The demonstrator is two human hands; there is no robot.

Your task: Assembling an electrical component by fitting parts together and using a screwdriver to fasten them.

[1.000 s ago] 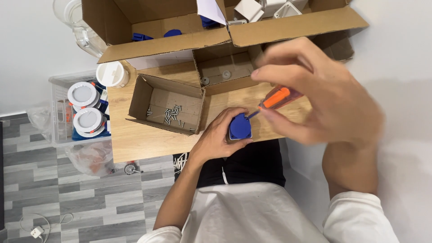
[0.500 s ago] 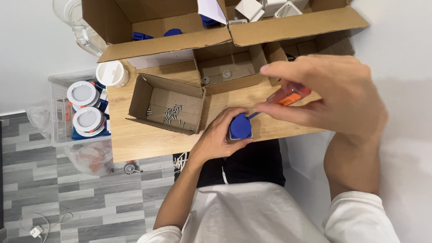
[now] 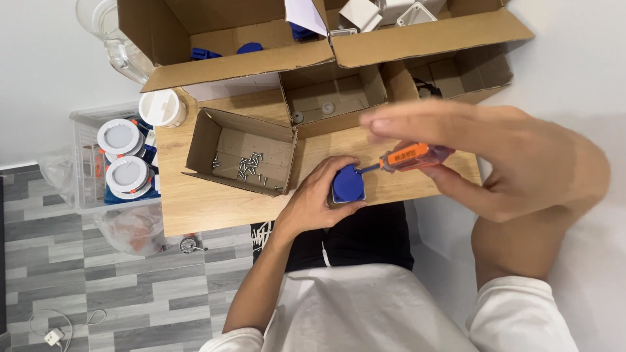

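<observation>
Left hand point(image 3: 312, 203) wrapped around a small blue cap-like part point(image 3: 348, 184), pressing it down at the near edge of the wooden table point(image 3: 195, 205). Right hand point(image 3: 495, 160) closed on an orange-handled screwdriver point(image 3: 411, 156), fingers blurred, shaft angled left with its tip touching the blue part's top right. Just left of that part, a low open cardboard box point(image 3: 241, 150) with a scatter of small silver screws point(image 3: 248, 166) lying inside. Farther back, 1 medium carton point(image 3: 332, 98) with 2 small round pieces on its floor, flanked by larger open cartons point(image 3: 215, 39) holding blue and white parts. On the far left, a white cup-shaped piece point(image 3: 162, 107) at the table corner, and beside the table a clear bin point(image 3: 85, 163) with 2 round white downlights point(image 3: 119, 137).
</observation>
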